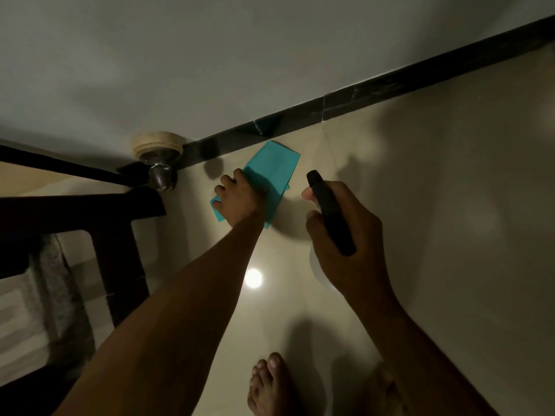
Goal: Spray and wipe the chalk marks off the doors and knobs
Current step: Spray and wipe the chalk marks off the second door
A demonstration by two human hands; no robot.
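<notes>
While the camera looked steeply down at the pale tiled floor [420, 235], the person's left hand [240, 199] was stretched far forward and rested on a turquoise cloth [274, 166]. This cloth lay flat on the floor, just beside the dark skirting strip [375, 94] that ran along the foot of the grey wall [240, 55]. The fingers of this hand were spread a little and bent downward onto the near end of the cloth; whether they already pinched the fabric or only pressed on it could not be told. The right hand [345, 235] was held apart from the cloth, to its right and higher above the floor, and its fingers were closed firmly around the black head of a spray bottle [330, 211] (the pale body of the bottle showed only faintly under the palm). The nozzle end pointed away from the person, toward the wall.

To the left of the cloth, a metal door stopper [160, 172] on a round cream base was fixed low at the wall. A dark piece of furniture [114, 235] stood at the left edge, with something grey and blurred behind it. Near the bottom, the person's bare feet [270, 385] stood on the tiles, and a bright round reflection of a lamp [253, 278] shone on the floor between the two forearms. No door, knob or chalk mark could be made out clearly.
</notes>
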